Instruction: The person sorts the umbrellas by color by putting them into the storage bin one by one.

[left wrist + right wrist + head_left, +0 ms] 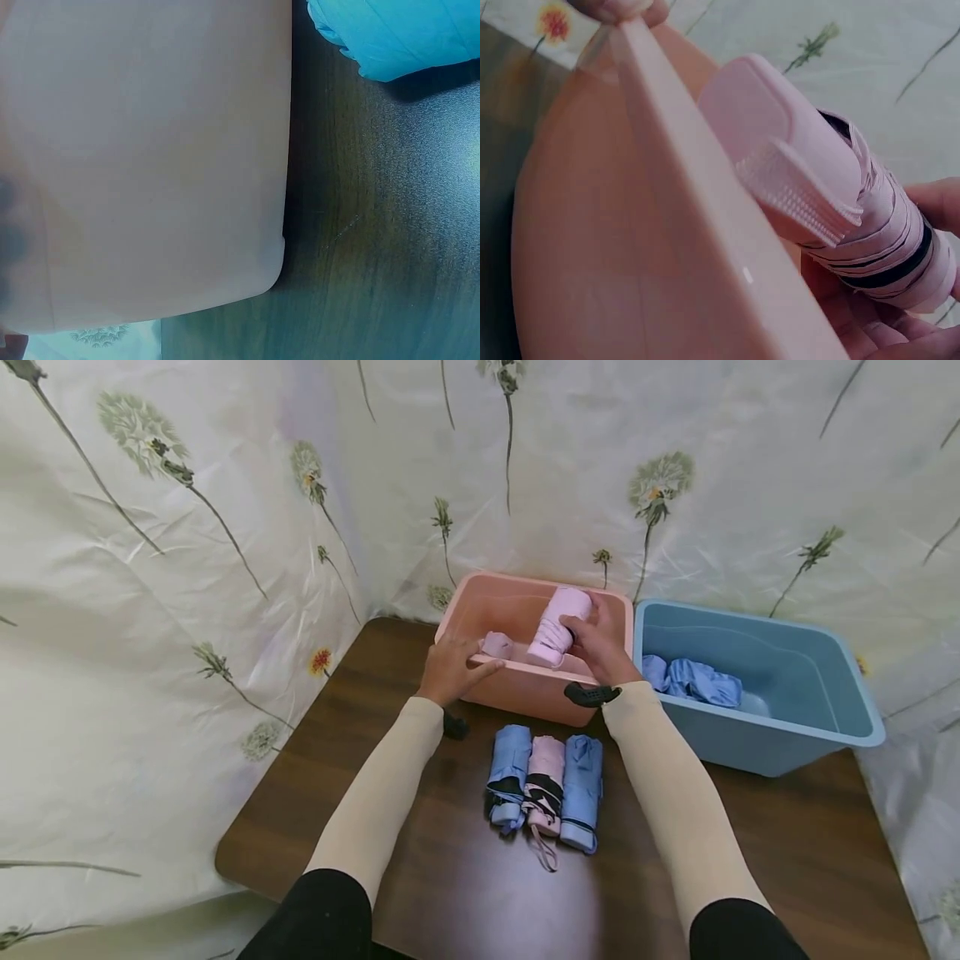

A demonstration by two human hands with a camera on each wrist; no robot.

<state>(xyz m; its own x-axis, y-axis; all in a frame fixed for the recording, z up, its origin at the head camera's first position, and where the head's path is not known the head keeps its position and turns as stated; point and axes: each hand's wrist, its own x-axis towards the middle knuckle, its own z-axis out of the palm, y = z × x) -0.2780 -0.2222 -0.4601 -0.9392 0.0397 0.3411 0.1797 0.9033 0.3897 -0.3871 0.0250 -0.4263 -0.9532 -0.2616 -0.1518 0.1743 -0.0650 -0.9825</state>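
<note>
Wears black sleeves [322,918] and cream arm covers [382,793], closest to the head camera. Pinches the near rim of a peach tub [517,693] with the left hand [450,668], its fingers bent over the edge. Holds a pink umbrella [558,622] tilted in that tub's mouth with the right hand [603,647], its fingers curled round the rolled cloth. Leaves space between it and a pink bundle [497,646] near the left hand. Has a blue tub [750,743] just beside, with crumpled blue bundles [701,682] toward its left end and room to their right. Has a left blue umbrella [512,764], a middle pink umbrella [546,764] and a right blue umbrella [582,781] side by side on the wood-grain tabletop [352,718], with room around them. Has a shiny flower-print sheet [180,693] behind. Reveals a smooth handle [780,124] and ribbed strap [802,195] only in the right wrist view. Shows the peach tub's smooth outer wall down to its base in the left wrist view.
</note>
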